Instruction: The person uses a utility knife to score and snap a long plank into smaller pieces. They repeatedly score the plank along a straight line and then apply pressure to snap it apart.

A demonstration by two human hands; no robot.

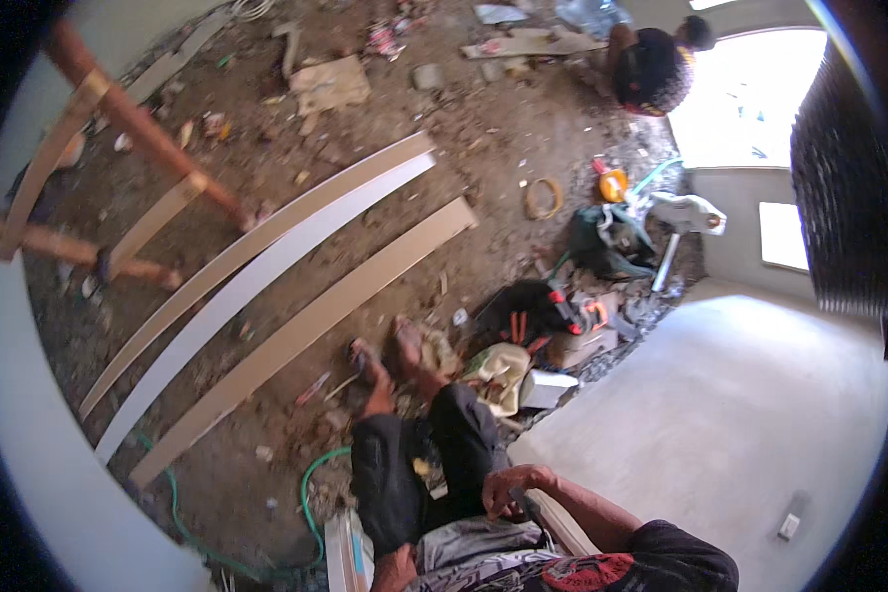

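Note:
I sit with my legs stretched out over a dirt floor. My right hand (509,489) rests by my right thigh, its fingers curled in. Something dark shows beside those fingers, too small to name. Of my left hand (397,569) only a part shows at the lower edge, by my left thigh; its fingers are hidden. Past my feet lie three long boards side by side: a brown board (306,340) nearest, a white board (266,281) beyond it, and another brown board (252,242) farthest.
A wooden frame (148,138) leans at the left. A green hose (306,488) curves near my seat. Bags and tools, including a black bag (523,314), lie along the right wall. Another person (651,71) crouches by the bright opening. Scraps litter the dirt.

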